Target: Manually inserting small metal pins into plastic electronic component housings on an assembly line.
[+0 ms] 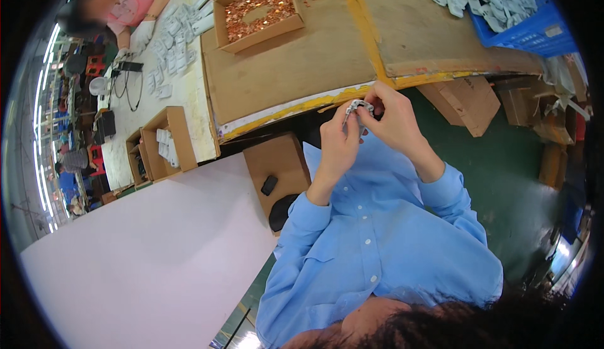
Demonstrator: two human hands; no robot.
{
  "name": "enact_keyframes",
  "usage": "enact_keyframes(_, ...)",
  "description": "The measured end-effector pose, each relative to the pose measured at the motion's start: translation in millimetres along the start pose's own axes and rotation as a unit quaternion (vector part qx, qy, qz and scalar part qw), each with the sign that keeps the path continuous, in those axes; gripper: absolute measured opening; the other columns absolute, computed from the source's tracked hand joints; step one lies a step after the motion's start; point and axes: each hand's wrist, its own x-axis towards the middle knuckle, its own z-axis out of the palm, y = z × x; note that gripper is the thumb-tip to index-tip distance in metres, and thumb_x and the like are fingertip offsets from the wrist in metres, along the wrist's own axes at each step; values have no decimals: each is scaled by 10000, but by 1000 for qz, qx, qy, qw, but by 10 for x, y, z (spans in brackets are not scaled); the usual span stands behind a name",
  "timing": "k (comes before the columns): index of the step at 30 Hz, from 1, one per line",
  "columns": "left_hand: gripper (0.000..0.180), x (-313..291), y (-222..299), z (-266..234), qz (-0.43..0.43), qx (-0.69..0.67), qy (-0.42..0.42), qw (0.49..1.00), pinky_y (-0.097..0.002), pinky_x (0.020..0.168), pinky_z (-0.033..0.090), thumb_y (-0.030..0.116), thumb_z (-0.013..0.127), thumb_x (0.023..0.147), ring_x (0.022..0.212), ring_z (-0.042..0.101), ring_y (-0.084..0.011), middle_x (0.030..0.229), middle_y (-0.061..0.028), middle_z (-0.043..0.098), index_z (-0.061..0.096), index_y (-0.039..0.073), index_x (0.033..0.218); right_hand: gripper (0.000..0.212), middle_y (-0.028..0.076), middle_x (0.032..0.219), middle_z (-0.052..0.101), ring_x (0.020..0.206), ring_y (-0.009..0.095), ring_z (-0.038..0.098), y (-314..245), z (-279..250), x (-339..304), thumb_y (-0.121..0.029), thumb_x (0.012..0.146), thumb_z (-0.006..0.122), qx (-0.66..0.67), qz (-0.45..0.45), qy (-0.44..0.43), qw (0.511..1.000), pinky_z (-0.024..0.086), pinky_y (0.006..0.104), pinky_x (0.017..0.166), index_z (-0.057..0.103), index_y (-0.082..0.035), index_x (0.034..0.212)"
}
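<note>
Cardboard-covered workbench (302, 66) holds a box of copper pieces (259, 9), green floor (503, 173) beneath.

shirt (377, 236): light blue
small part (358, 105): white-grey
crate (535, 28): blue
box contents (259, 8): copper-orange
table (302, 60): brown, yellow stripe
floor (509, 166): dark green

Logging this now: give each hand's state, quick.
Left hand: closed on the small white part.
Right hand: closed on the same part.
</note>
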Motion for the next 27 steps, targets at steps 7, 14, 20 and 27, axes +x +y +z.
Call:
enact_keyframes(7,244,9,-82,-38,-6,-24,10,1000,-251,548,537,117,502,1001,619,642,-102,762,-64,670,614,0,1182,214,98,751,577,629,242,581,-1,32,-10,-128,783,730,45,0,-4,999,469,340,575,550,-33,848)
enact_keyframes(14,250,6,-80,-110,-47,-65,-3,997,-236,561,532,106,520,981,675,629,-84,828,-44,670,620,7,1188,187,121,772,606,673,265,616,-62,6,70,-86,767,710,83,5,-51,995,484,362,605,560,-21,857)
enact_keyframes(20,268,-27,-107,-100,-42,-84,-7,996,-243,559,530,92,520,978,680,631,-90,859,-44,679,614,8,1214,200,127,765,611,685,284,624,-85,-53,67,-97,768,715,58,7,-66,996,480,381,606,553,-20,855)
enact_keyframes(27,255,9,-180,-120,-33,-70,0,997,-246,562,535,85,532,972,672,640,-92,815,-50,684,614,9,1202,204,123,785,606,680,285,613,-60,34,72,-92,784,724,31,-16,-52,998,488,373,616,551,-27,870)
